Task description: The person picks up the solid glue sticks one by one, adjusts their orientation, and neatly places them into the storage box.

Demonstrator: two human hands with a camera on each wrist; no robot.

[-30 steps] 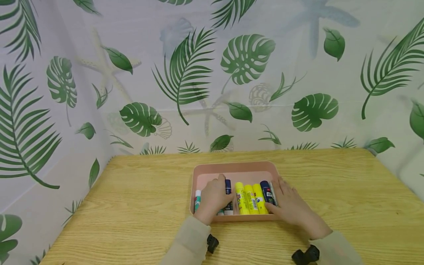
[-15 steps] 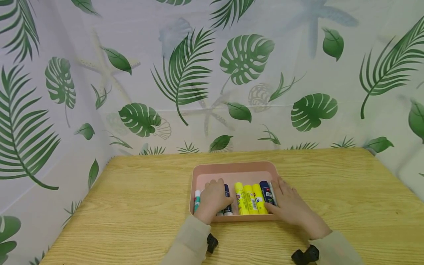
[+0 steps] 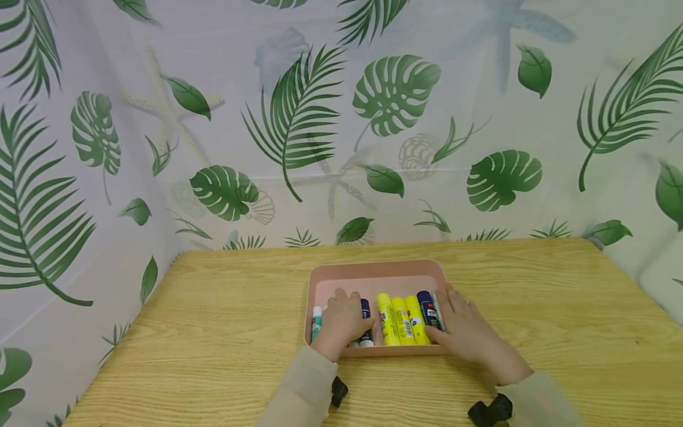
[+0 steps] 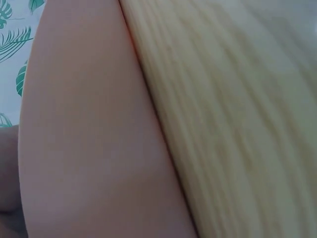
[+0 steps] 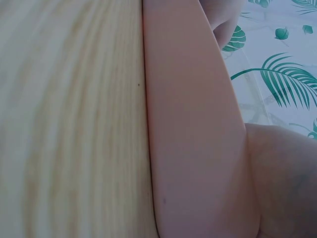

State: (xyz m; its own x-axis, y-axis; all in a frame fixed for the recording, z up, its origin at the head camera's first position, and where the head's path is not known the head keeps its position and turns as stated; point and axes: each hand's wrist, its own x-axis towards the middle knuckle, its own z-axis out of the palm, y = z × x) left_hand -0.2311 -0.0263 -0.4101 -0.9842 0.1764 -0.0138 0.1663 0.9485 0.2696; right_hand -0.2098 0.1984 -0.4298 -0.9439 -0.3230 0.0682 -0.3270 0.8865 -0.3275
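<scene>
A shallow pink tray (image 3: 376, 270) holds a row of glue sticks standing on end or leaning, side by side. My left hand (image 3: 339, 323) lies over the left part of the row, thumb beside a dark blue glue stick (image 3: 366, 309); it covers some sticks. A teal glue stick with a white cap (image 3: 317, 323) shows left of it. Three yellow glue sticks (image 3: 404, 323) fill the middle, then another dark blue one (image 3: 428, 308). At the tray's right rim rests my right hand (image 3: 469, 333), fingers fairly straight, thumb pointing inward. Both wrist views mostly show the tray's outer wall (image 4: 89, 124) (image 5: 198, 124).
The tray sits on a wood-grain table (image 3: 224, 320). Behind and to the left hangs a white cloth with green leaf prints (image 3: 293, 118). Dark wrist devices (image 3: 491, 410) are strapped beneath both sleeves.
The left hand's fingers have shifted slightly left and spread, and the dark blue glue stick by its thumb sits a little lower. My right hand has stayed in place.
</scene>
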